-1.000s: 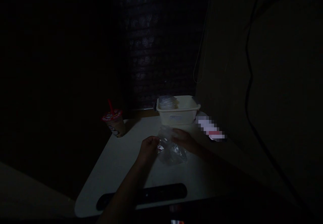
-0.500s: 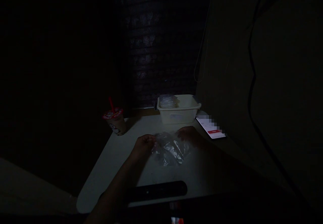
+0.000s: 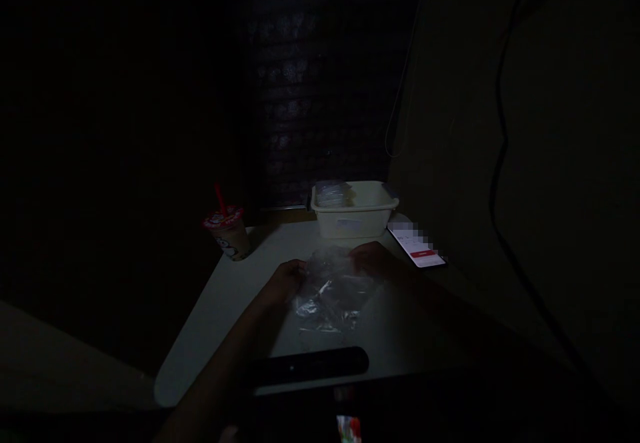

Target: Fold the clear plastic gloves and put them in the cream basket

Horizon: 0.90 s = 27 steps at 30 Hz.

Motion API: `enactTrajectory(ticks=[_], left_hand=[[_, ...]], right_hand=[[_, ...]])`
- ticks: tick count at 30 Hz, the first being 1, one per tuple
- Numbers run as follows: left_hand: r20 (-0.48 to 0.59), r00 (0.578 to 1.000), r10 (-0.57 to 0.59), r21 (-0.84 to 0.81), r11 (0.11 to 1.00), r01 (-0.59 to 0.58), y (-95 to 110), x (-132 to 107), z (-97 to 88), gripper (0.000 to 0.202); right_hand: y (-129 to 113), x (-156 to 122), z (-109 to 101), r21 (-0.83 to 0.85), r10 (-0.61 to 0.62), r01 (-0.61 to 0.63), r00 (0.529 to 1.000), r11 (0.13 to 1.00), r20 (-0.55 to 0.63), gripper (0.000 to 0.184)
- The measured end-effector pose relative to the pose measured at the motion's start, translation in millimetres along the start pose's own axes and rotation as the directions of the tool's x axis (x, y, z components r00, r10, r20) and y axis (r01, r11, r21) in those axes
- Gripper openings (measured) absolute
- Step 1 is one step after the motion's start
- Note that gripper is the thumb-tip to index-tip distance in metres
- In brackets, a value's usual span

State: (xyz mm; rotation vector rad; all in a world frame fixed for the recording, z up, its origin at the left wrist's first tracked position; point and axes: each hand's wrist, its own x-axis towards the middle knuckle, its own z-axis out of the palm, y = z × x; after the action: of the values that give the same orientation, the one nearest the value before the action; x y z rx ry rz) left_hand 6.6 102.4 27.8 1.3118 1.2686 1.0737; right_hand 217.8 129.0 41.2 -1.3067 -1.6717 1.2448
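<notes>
In a very dark room, my left hand and my right hand both grip a crumpled clear plastic bag over a white table. The left hand pinches the bag's left edge and the right hand holds its far right edge. The bag hangs slack between them and catches a little light. What is inside the bag, if anything, I cannot make out.
A white plastic tub with clear bags inside stands at the table's far edge. A drink cup with a red straw sits far left. A lit phone lies at the right. A long black object lies near me.
The bag has been drawn out wider and lower between my hands. My left hand shifted slightly left and toward me, the right hand stayed near the tub.
</notes>
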Motion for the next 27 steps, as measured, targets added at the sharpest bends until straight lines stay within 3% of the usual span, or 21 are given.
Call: enactTrajectory(ticks=[2,4,7,9,10,11,13,14,16,17,19,21,24,27], left_hand=[[-0.047,0.998,0.045,0.073,0.996,-0.041,5,10,-6.1,0.009],[-0.132,0.984,0.117,0.16,0.982,-0.096,12,21,-13.2,0.011],[-0.266,0.926,0.269,0.293,0.937,-0.188,23,27,-16.7,0.018],[-0.269,0.889,0.371,0.379,0.889,-0.256,25,16,-9.5,0.023],[-0.231,0.88,0.415,0.427,0.856,-0.292,24,7,-2.7,0.023],[-0.1,0.869,0.485,0.56,0.749,-0.354,21,-5,5.6,0.022],[0.208,0.869,0.449,0.684,0.569,-0.458,11,-31,25.2,0.02],[0.327,0.847,0.418,0.688,0.509,-0.517,6,-44,35.4,0.024],[0.432,0.801,0.414,0.666,0.453,-0.593,-4,-63,53.9,0.033],[0.449,0.791,0.416,0.666,0.434,-0.607,-8,-69,61.6,0.035],[0.444,0.797,0.409,0.694,0.406,-0.595,-14,-75,72.5,0.038],[0.436,0.813,0.387,0.746,0.351,-0.566,-20,-75,76.6,0.041],[0.422,0.848,0.322,0.838,0.218,-0.5,-28,-73,69.4,0.046],[0.385,0.884,0.264,0.899,0.109,-0.424,-33,-70,47.9,0.05]], right_hand=[[1,-4,-1,0.019,0.011,-0.01,0.999,1.0,-0.044,0.01],[5,-10,0,0.062,0.049,-0.043,0.993,0.997,-0.105,0.02],[15,-24,5,0.15,0.206,-0.18,0.962,0.972,-0.18,0.032],[24,-34,5,0.083,0.275,-0.265,0.948,0.961,-0.161,0.033],[27,-39,4,-0.018,0.266,-0.272,0.953,0.962,-0.146,0.031],[29,-45,2,-0.13,0.239,-0.256,0.962,0.958,-0.134,0.028],[29,-55,-4,-0.372,0.137,-0.187,0.978,0.909,-0.157,0.019],[26,-60,-5,-0.479,0.068,-0.148,0.981,0.865,-0.181,0.016],[20,-69,-2,-0.645,-0.113,-0.026,0.978,0.764,-0.173,0.016],[18,-72,2,-0.711,-0.222,0.087,0.97,0.698,-0.099,0.021],[17,-74,14,-0.746,-0.395,0.347,0.911,0.568,0.123,0.03],[22,-74,27,-0.74,-0.463,0.49,0.844,0.461,0.271,0.035],[39,-74,36,-0.812,-0.472,0.459,0.84,0.359,0.266,0.038],[55,-81,36,-0.864,-0.48,0.398,0.849,0.309,0.22,0.035]])
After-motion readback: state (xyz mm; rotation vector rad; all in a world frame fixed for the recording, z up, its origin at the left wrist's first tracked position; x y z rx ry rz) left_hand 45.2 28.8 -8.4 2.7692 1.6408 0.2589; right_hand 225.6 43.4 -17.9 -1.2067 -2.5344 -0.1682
